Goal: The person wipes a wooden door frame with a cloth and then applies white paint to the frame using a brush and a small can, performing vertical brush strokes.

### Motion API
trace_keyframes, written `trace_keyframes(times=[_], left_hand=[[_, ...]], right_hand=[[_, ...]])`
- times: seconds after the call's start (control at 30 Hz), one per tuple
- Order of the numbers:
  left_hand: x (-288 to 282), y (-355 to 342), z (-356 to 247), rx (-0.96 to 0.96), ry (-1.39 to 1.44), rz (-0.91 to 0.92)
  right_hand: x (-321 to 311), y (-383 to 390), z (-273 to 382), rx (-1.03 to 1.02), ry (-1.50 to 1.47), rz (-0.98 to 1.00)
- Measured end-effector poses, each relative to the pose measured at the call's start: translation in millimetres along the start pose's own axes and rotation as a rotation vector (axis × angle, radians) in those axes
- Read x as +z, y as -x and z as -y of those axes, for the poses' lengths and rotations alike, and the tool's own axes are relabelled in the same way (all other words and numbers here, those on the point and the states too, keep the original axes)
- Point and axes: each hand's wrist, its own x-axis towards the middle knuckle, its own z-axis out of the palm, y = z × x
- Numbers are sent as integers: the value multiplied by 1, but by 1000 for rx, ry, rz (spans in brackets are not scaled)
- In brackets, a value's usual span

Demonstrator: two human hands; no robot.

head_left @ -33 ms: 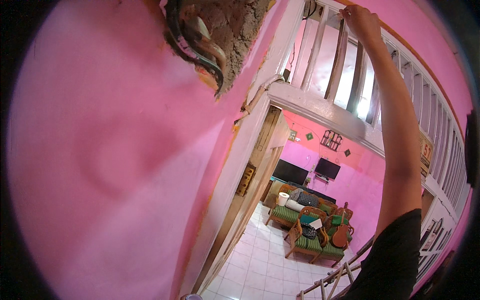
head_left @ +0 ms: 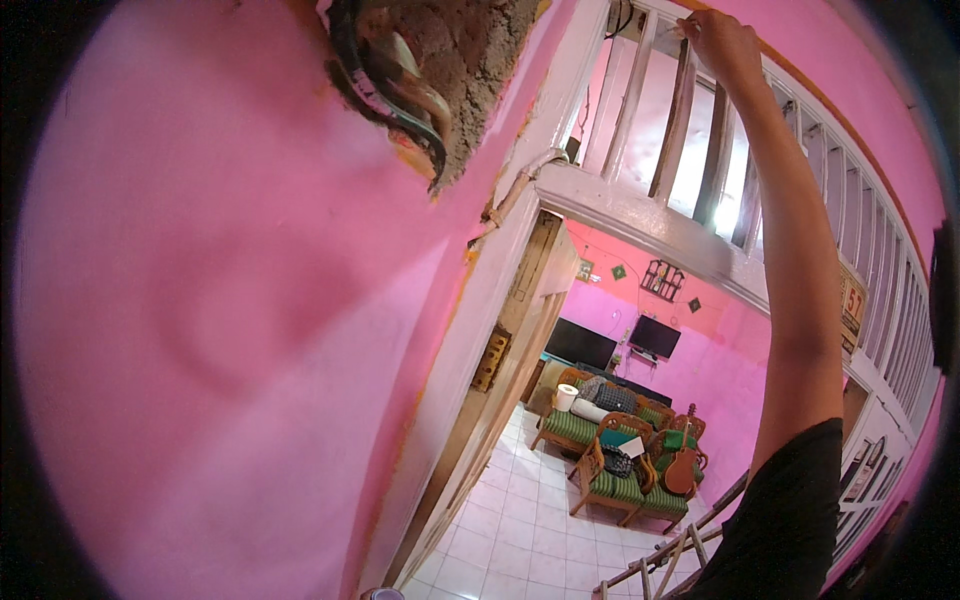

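My right hand (head_left: 715, 42) is raised to the top of the white slatted vent (head_left: 663, 130) above the doorway, with my forearm and black sleeve running down the right side. Its fingers are pinched at the upper end of a slat; what they hold is too small to make out. To the left, the pink wall (head_left: 220, 400) has a broken hole (head_left: 475, 60) of bare plaster, with bundled dark and pale cables (head_left: 425, 130) in it. A pale conduit or wire (head_left: 510, 205) runs beside the door frame. My left hand is out of view.
Through the doorway (head_left: 448, 465) are a tiled floor (head_left: 490, 515), a green-striped sofa (head_left: 570, 425) with piled items, a guitar (head_left: 680, 470) and wall-mounted screens (head_left: 655, 335). A wooden ladder or frame (head_left: 660, 560) stands at the lower right, and a slatted panel (head_left: 895, 300) runs along the right.
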Motion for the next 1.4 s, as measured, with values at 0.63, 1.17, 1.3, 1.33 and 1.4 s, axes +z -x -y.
trace_keyframes(times=[0.63, 1.17, 1.3, 1.33, 1.4], left_hand=[[5, -3, 3, -1, -45, 41], [2, 5, 3, 16, -147, 38], [2, 6, -2, 7, -134, 46], [3, 6, 2, 23, -113, 52], [4, 6, 10, 40, -93, 61]], right_hand=[[-1, -10, -14, -172, 268, -84], [-48, -6, 2, -10, 48, -96], [-38, 1, 10, -146, 172, -10], [-40, 1, 8, -144, 172, -9], [-47, 2, 6, -90, 32, -186]])
